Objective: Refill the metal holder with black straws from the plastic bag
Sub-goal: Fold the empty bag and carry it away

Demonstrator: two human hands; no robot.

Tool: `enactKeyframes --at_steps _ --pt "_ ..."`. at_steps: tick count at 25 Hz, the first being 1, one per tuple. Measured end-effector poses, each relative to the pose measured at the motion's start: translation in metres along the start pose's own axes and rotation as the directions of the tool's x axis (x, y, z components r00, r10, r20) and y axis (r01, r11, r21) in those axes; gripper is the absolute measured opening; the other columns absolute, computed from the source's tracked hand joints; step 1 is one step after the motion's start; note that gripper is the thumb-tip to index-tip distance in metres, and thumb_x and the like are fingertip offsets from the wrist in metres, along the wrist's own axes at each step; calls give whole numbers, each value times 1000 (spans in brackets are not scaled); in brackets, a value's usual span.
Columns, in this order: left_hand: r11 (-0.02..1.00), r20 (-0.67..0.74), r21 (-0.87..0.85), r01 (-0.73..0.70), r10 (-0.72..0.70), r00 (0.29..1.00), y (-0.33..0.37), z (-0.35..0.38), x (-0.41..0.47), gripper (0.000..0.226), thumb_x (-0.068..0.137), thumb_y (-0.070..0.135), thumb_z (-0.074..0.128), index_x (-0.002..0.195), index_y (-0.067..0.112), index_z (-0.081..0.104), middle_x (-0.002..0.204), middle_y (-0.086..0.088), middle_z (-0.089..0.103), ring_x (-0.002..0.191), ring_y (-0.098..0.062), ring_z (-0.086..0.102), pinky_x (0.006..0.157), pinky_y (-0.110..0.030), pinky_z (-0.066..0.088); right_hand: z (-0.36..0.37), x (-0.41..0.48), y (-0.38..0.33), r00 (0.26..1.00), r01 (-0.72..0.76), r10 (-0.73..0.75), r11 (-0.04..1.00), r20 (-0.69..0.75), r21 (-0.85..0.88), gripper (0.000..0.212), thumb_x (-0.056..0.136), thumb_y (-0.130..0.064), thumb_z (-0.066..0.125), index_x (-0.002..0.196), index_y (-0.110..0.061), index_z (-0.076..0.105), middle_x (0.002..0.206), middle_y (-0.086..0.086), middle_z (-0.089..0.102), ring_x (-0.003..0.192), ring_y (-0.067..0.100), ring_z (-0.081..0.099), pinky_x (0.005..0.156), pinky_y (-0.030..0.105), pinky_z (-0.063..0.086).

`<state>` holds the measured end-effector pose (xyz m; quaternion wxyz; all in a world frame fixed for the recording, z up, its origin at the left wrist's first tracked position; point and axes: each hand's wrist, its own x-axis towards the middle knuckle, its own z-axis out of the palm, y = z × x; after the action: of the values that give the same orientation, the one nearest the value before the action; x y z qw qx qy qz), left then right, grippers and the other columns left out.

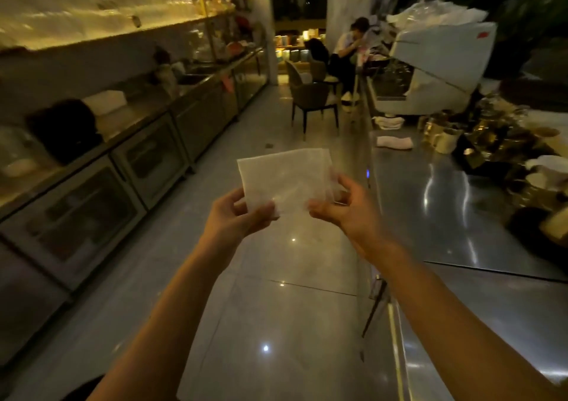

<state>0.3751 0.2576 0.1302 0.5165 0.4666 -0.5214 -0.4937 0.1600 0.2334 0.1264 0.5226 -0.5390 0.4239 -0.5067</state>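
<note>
A flat, translucent plastic bag (285, 179) is held up in front of me over the aisle floor. My left hand (238, 213) pinches its lower left corner between thumb and fingers. My right hand (344, 207) pinches its lower right edge. The bag looks folded and flat, and I see no black straws inside it. No metal holder can be made out in the cluttered, blurred scene.
A steel counter (430, 204) runs along my right, with a white cloth (395, 142), mugs and clutter (491, 142) and a coffee machine (436, 71). Cabinets with glass doors (123, 179) line the left. A person sits by chairs (313, 99) at the aisle's far end.
</note>
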Motion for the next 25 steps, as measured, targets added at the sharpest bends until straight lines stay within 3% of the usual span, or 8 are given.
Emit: enactKeyframes --at_steps 3,7,16,20,25 --pt "997 -262 67 22 -3 965 1 -69 -51 27 85 19 72 110 21 63 87 -1 76 75 -15 73 65 -22 56 83 -3 5 991 -8 7 1000 131 9 53 75 -9 80 121 -21 56 110 7 68 100 21 69 80 34 60" --pt "994 -486 92 53 -2 874 3 -160 -120 22 86 15 71 107 12 65 78 -2 73 63 -11 67 61 -20 54 190 -15 13 938 -29 17 999 345 29 51 79 -11 76 125 -15 55 109 -1 67 97 14 71 76 29 60" --pt "995 -761 -100 -3 -74 645 -9 -331 -297 20 85 2 68 104 9 65 79 -7 74 72 -14 69 71 -22 57 425 -92 37 716 -204 116 978 689 47 31 85 -4 68 109 -21 60 104 4 69 98 21 71 81 33 60" --pt "988 -834 -152 24 -142 533 -37 -372 -355 12 88 4 65 99 7 63 78 -6 74 74 -14 71 71 -22 57 495 -124 66 616 -317 224 948 756 -23 27 87 2 63 103 -20 61 96 7 70 95 25 69 86 40 58" --pt "962 -870 -270 35 -260 418 -82 -400 -389 16 90 -6 58 100 5 64 82 -8 73 76 -14 72 73 -21 57 545 -136 123 485 -416 342 900 804 -132 23 89 2 61 106 -13 61 105 15 67 95 27 69 87 39 58"
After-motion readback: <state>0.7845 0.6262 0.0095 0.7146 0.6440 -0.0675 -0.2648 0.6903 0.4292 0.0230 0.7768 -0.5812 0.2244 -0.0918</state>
